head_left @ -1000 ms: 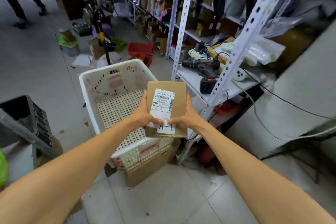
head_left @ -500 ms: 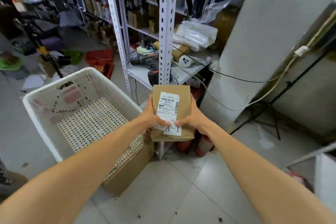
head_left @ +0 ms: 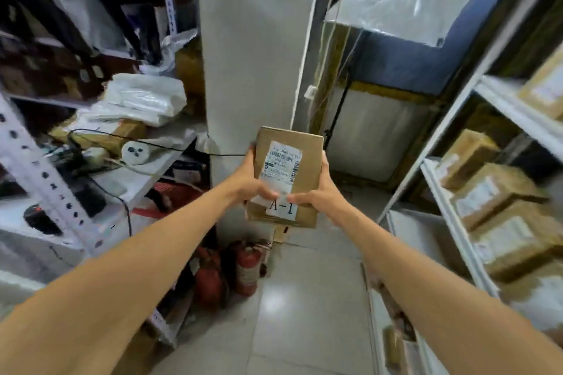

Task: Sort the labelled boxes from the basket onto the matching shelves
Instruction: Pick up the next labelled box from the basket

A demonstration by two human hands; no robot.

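Cardboard box point(head_left: 292, 173) is held in mid-air at frame centre, label face turned to the camera, with an "A-1" sticker point(head_left: 283, 207) at its 6 o'clock end. It is gripped by the left hand point(head_left: 248, 184) at the 9 o'clock edge, thumb laid over the label, and by the right hand point(head_left: 320, 192) at the 3 o'clock edge, thumb tip at the sticker's side. Both hands are curled round the box; the fingers behind it are hidden. The grip is unchanged from a second ago, but the view has been swung right. The white basket seen at 9 o'clock of the box half a second ago is now out of frame. A second rack point(head_left: 457, 231) loaded with brown cartons point(head_left: 496, 192) has come in at 3 o'clock. It is judged that the box has been picked and read and is being carried to its shelf, with placing not yet done. The grey pillar point(head_left: 253, 39) is seen at 12 o'clock, the cluttered rack point(head_left: 39, 167) with white bags point(head_left: 143, 97) at 9 to 10 o'clock, and red fire extinguishers point(head_left: 248, 265) on the floor at 6 to 7 o'clock. No shelf tags can be made out, so the matching level cannot be told. Carton labels are blurred, the small print above the sticker is unreadable, and the right rack is cut off by the frame edge. What is left in the basket cannot be seen.
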